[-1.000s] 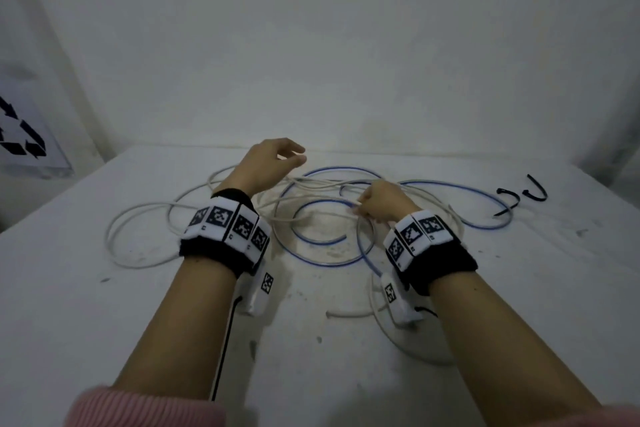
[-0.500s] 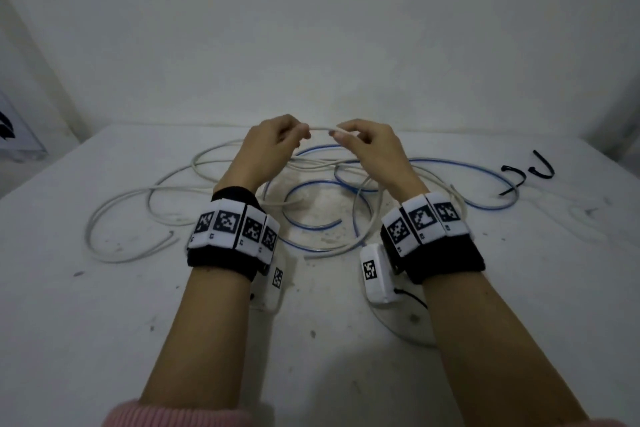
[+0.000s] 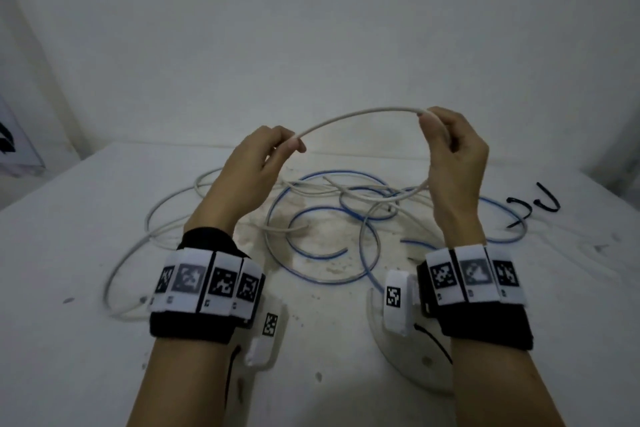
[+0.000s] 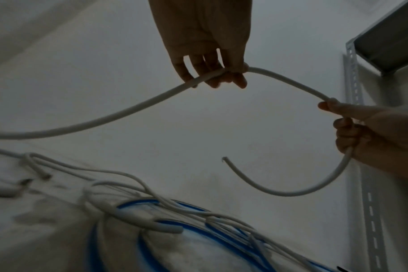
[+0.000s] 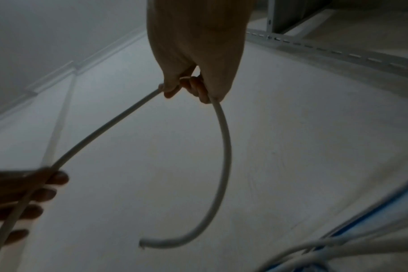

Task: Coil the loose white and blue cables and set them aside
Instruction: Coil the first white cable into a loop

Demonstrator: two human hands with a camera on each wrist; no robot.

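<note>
Change: both hands have risen off the table since half a second ago and drawn apart, stretching the white cable (image 3: 356,116) into an arch where it was a short span between close fingertips.
Surroundings: a tangle of loose white and blue cables (image 3: 332,215) lies on the stained white table (image 3: 69,218) below and beyond the hands; two black hooks (image 3: 533,204) sit far right; a slotted metal shelf post (image 4: 361,165) stands at the right edge.
Left hand (image 3: 252,170): raised, fingers curled, pinching the white cable, which trails down left to the table.
Right hand (image 3: 453,156): raised higher, thumb and fingers closed around the cable near its end.
Cable end: the free tip (image 4: 225,158) curls below the right hand, in the air.
</note>
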